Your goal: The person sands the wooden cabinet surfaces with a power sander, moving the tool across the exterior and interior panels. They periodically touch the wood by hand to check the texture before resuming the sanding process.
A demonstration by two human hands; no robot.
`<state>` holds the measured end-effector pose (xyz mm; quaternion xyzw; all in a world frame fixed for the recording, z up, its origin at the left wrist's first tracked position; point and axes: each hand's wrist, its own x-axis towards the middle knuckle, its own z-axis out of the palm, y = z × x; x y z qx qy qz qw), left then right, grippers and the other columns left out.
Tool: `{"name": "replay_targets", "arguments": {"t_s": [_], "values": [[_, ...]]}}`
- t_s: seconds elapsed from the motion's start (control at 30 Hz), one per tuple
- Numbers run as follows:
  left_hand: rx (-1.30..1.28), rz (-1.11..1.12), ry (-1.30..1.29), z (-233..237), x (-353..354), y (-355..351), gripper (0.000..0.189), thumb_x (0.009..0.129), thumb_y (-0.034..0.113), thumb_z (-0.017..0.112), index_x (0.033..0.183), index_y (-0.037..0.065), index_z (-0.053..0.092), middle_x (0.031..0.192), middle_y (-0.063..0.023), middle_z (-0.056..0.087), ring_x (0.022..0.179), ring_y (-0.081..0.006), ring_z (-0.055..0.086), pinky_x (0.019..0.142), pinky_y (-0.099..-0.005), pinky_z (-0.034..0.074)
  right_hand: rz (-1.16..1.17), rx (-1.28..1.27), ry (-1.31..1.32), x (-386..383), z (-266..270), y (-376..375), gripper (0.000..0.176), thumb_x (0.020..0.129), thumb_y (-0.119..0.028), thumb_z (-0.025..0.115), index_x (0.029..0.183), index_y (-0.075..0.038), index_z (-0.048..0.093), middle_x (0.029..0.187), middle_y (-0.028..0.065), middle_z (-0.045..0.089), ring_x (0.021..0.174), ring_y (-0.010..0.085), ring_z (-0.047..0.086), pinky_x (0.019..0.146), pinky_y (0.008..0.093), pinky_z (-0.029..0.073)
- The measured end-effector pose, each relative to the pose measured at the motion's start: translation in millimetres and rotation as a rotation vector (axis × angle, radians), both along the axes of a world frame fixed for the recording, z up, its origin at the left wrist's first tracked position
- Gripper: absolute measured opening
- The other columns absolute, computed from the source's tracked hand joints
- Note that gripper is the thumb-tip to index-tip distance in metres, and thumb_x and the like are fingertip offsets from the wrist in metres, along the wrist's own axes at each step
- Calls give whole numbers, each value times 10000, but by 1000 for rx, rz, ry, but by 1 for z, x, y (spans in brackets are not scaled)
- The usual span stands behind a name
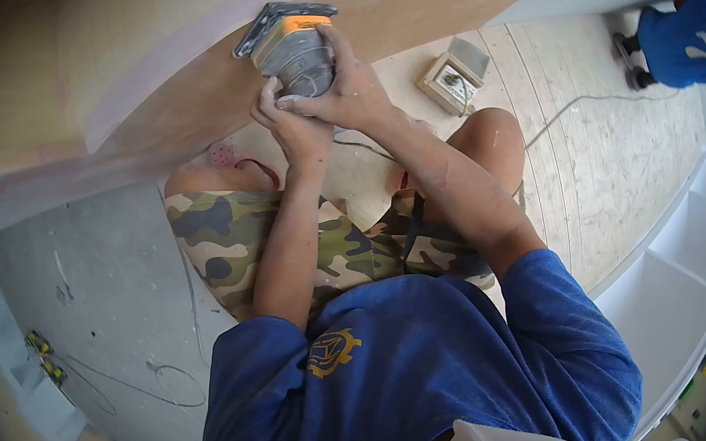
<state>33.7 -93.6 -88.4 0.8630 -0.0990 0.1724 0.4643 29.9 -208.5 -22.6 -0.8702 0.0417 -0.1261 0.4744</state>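
Observation:
An orange and dark grey electric sander (302, 50), dusty with white powder, is held up in front of me. Its flat black pad faces a curved wooden panel (394, 9) and appears to touch it. My right hand (350, 89) wraps around the sander's body from the right side, fingers closed. My left hand (295, 129) is closed at the rear end of the tool, its fingers curled against the grip and close to my right hand. Part of the left fingers is hidden. White dust covers the fingers of both hands.
A small open box (453, 82) stands on the wooden floor (599, 156). A cord (577, 102) runs across the boards. Another person in a blue shirt (691, 42) is at the far right. White shelving (683, 262) lies lower right; a yellow-black tool (47, 357) with a cable is at left.

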Motion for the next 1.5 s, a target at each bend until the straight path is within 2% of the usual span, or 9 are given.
{"name": "replay_targets", "arguments": {"t_s": [0.1, 0.37, 0.6, 0.8, 0.87, 1.03, 1.17, 1.4, 1.5], "values": [[25, 1, -139, 8, 1, 9, 1047, 716, 177, 807, 1445, -20, 82, 1406, -288, 193, 1297, -457, 271, 1009, -486, 387, 33, 81, 4, 1, 9, 14, 1120, 627, -489, 868, 1433, 36, 294, 1067, 299, 645, 972, 379, 680, 796, 411, 556], [-353, 255, -123, 12, 12, 53, 1120, 672, 216, 852, 1469, -42, 110, 1347, -281, 396, 1203, -392, 477, 1008, -460, 398, 435, -27, 38, 22, 32, 38, 751, 794, -366, 786, 1351, 23, 468, 996, 235, 689, 847, 285, 715, 748, 363, 578], [-187, 521, 77, 42, 5, 57, 1169, 601, 102, 885, 1470, -8, 111, 1364, -267, 377, 1220, -351, 467, 1017, -451, 395, 62, 27, -193, 73, 58, -94, 366, 873, -204, 728, 1150, 14, 632, 965, 113, 710, 809, 134, 664, 714, 251, 533], [-685, 484, 127, 35, 1, 15, 1003, 591, 117, 892, 1358, 16, 254, 1313, -223, 392, 1215, -335, 449, 1038, -446, 371, -221, -457, -75, 142, 64, -190, 595, 814, -554, 676, 1188, -92, 652, 1103, 160, 682, 1014, 319, 646, 899, 410, 497], [-614, 454, 70, 22, -2, 6, 969, 587, 116, 888, 1332, 24, 275, 1306, -222, 397, 1217, -337, 447, 1038, -447, 372, -340, -948, -159, 144, 28, -198, 645, 796, -638, 608, 1194, -132, 656, 1240, 146, 614, 1165, 355, 546, 1001, 464, 418], [-80, 360, -261, 21, -5, 15, 862, 574, 82, 860, 1268, 45, 349, 1303, -225, 414, 1209, -364, 461, 1010, -470, 402, -330, -910, -56, 139, 32, -204, 624, 810, -626, 581, 1211, -153, 649, 1313, 134, 562, 1250, 337, 468, 1043, 466, 367], [-162, 361, -274, 22, -2, 30, 863, 566, 85, 869, 1265, 42, 364, 1288, -217, 433, 1214, -351, 458, 1030, -460, 388, -329, -902, -49, 137, 33, -199, 593, 828, -606, 573, 1195, -147, 657, 1306, 126, 569, 1238, 329, 479, 1035, 465, 375], [-696, 548, 162, 54, -4, 25, 855, 636, 62, 868, 1298, 37, 327, 1260, -151, 435, 1170, -269, 474, 1009, -405, 416, -327, -936, -179, 137, 30, -202, 552, 839, -581, 578, 1122, -120, 689, 1201, 134, 635, 1158, 331, 544, 1008, 432, 400], [-1307, 458, 289, 47, -2, 15, 790, 685, 43, 840, 1288, 40, 329, 1227, -123, 452, 1123, -220, 489, 985, -371, 417, -327, -941, -195, 136, 34, -199, 548, 836, -575, 584, 1106, -113, 696, 1202, 134, 636, 1150, 317, 552, 1000, 425, 404]]}}
